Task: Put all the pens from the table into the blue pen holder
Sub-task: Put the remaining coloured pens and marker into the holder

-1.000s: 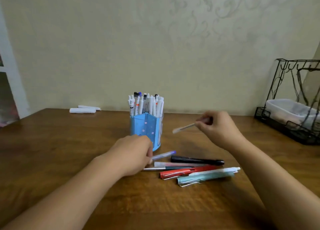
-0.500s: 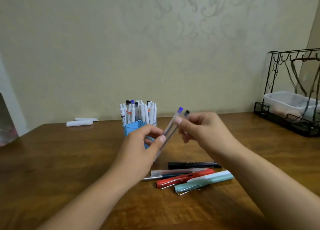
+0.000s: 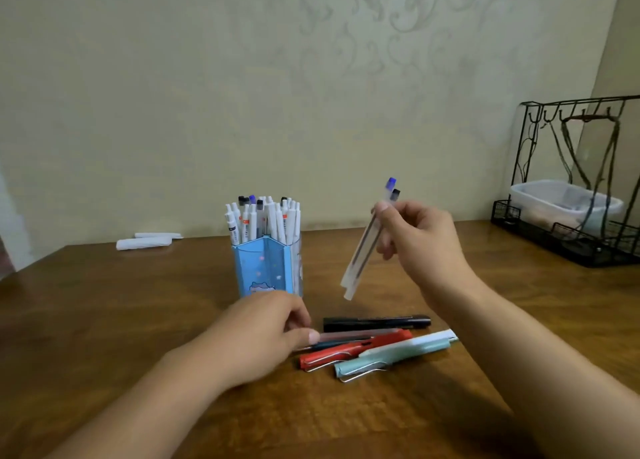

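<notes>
The blue pen holder (image 3: 258, 268) stands mid-table, filled with several white pens (image 3: 263, 219). My right hand (image 3: 419, 240) holds two clear pens (image 3: 363, 247) in the air to the right of the holder, caps up, tilted. My left hand (image 3: 263, 334) rests on the table in front of the holder, its fingertips on the left ends of a clear pen (image 3: 349, 336) and a dark thin pen (image 3: 318, 346). Beside them lie a black pen (image 3: 377, 323), a red pen (image 3: 353, 350) and a light teal pen (image 3: 394, 354).
A black wire rack (image 3: 568, 240) holding a clear plastic tub (image 3: 561, 202) stands at the back right. Two white rolled items (image 3: 145, 241) lie at the back left by the wall. The wooden table (image 3: 104, 320) fills the foreground.
My left hand passed its blue-capped pen to my right hand and dropped to the pens on the table. My right hand, now with two pens, has moved right and up.
</notes>
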